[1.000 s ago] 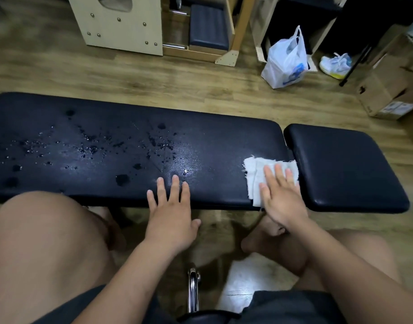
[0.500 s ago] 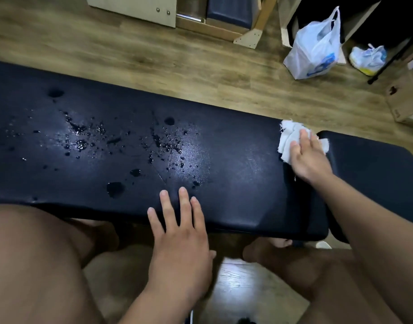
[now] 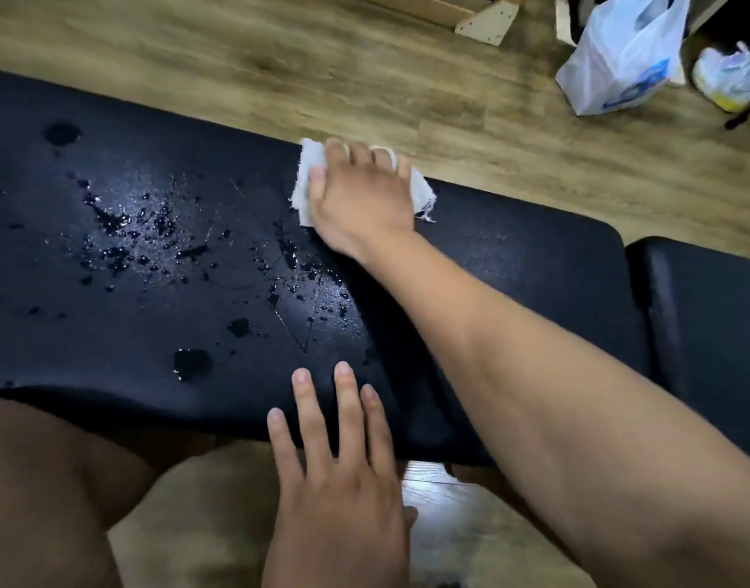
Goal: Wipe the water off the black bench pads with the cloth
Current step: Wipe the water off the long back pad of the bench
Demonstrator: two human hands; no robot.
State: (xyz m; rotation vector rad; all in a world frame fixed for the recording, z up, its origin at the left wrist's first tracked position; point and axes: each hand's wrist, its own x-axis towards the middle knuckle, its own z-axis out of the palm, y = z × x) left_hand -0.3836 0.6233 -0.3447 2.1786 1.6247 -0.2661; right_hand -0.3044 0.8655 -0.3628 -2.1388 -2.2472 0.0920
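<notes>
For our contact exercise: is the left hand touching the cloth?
Apart. Head view: left hand rests on the pad, near edge; cloth lies under the right hand, far edge.

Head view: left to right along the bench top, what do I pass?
Round wet patch → main droplet cluster → white cloth pressed under the right hand → dry stretch of the long pad → short pad. The left hand is omitted because it overlaps the right hand's span.

I see a white plastic bag (image 3: 619, 57) on the wood floor (image 3: 280, 57) ahead of me. A white shoe (image 3: 730, 76) lies just beside it.
</notes>
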